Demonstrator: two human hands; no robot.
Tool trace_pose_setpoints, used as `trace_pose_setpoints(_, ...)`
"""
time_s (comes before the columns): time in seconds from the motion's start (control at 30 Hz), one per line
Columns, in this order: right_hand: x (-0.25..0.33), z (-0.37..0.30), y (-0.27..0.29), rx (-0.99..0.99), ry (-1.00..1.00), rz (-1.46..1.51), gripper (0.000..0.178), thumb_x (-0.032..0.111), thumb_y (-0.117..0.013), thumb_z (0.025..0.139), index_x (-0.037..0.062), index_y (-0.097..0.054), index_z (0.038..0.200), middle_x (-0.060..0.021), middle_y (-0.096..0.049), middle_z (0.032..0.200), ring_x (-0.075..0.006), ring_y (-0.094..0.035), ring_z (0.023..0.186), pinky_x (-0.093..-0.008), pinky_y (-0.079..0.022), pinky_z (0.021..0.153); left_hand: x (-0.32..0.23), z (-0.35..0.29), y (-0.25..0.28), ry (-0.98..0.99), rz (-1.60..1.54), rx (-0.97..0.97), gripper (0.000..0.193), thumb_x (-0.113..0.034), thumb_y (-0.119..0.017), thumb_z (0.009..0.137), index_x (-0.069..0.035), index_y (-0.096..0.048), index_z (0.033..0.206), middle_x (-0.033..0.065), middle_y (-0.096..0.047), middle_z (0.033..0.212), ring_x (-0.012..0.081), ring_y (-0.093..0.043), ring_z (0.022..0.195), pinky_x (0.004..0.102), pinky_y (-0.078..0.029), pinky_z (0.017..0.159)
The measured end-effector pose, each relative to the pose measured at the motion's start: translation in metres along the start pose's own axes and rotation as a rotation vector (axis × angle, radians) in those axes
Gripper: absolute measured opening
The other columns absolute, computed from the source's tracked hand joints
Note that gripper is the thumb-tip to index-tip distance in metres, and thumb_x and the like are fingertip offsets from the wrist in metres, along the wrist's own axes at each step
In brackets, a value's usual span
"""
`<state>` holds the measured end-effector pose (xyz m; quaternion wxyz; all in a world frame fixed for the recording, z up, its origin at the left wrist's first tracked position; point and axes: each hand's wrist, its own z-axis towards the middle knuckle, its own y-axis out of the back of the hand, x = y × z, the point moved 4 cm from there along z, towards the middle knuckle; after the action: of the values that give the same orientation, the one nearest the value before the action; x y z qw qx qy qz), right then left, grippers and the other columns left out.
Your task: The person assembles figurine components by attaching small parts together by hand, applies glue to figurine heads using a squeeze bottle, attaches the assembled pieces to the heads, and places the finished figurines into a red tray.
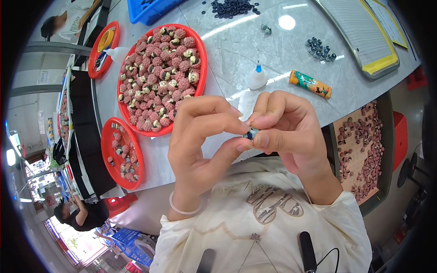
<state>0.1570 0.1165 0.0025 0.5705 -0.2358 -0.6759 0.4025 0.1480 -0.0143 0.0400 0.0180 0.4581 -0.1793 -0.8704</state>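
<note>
Both hands meet in front of my chest over the near edge of the table. A tiny blue-grey piece with a dark part [251,133] is pinched between their fingertips. My left hand [193,141] grips its left side with thumb and forefinger. From the other side, the thumb and fingers of my right hand [291,134] close on it; its exact shape is partly hidden. Just beyond the hands stands a white squeeze bottle with a blue tip [258,78]. An orange and green tube [311,84] lies to its right.
A large red tray [204,59] heaped with pink bumpy pieces sits left, with a smaller red tray [141,168] nearer. Small grey-blue pieces [320,49] and dark rings [232,8] lie farther back. A dark-rimmed crate [388,168] of pink pieces stands at right.
</note>
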Motion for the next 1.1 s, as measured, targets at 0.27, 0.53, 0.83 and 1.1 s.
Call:
trace_pose_setpoints(0.27,0.091,0.002,0.042,-0.239,0.616,-0.851,0.026,0.002,-0.055,0.074,-0.0024,-0.055,0.1,-0.0092,-0.055,0.091,-0.0089,-0.05,0.07,-0.0193,-0.039,0.065,-0.01,0.004,0.017,-0.035,0.041,-0.081,0.026,-0.009,-0.066,0.067,-0.002,-0.055,0.089,0.0121,-0.046,0.095,0.0172,-0.049,0.079,0.0254,-0.042,0.065)
trace_pose_setpoints(0.53,0.122,-0.002,0.109,-0.722,0.563,-1.161,0.017,0.001,-0.054,0.076,-0.0026,-0.058,0.093,-0.004,-0.059,0.083,-0.011,-0.056,0.078,-0.0202,-0.042,0.072,-0.006,0.015,0.045,0.009,0.169,-0.038,0.016,-0.006,-0.058,0.074,0.0,-0.055,0.088,0.0124,-0.047,0.094,0.0162,-0.05,0.079,0.0246,-0.041,0.069)
trace_pose_setpoints(0.83,0.114,0.005,0.111,-0.707,0.494,-1.549,0.018,-0.001,-0.055,0.073,-0.0008,-0.058,0.091,-0.0037,-0.06,0.079,-0.0075,-0.053,0.068,-0.0194,-0.042,0.062,0.0,0.019,0.036,0.005,0.124,-0.037,0.019,0.004,-0.052,0.073,0.001,-0.051,0.092,0.0128,-0.046,0.096,0.013,-0.05,0.075,0.0234,-0.041,0.067)
trace_pose_setpoints(1.1,0.117,0.005,0.107,-0.626,0.53,-1.662,0.02,-0.006,-0.052,0.072,-0.0015,-0.057,0.09,-0.0057,-0.06,0.081,-0.0099,-0.054,0.07,-0.021,-0.043,0.066,0.008,0.019,0.029,0.093,0.067,0.017,0.018,0.005,-0.051,0.073,0.002,-0.052,0.091,0.0125,-0.046,0.095,0.0138,-0.051,0.073,0.0238,-0.042,0.067)
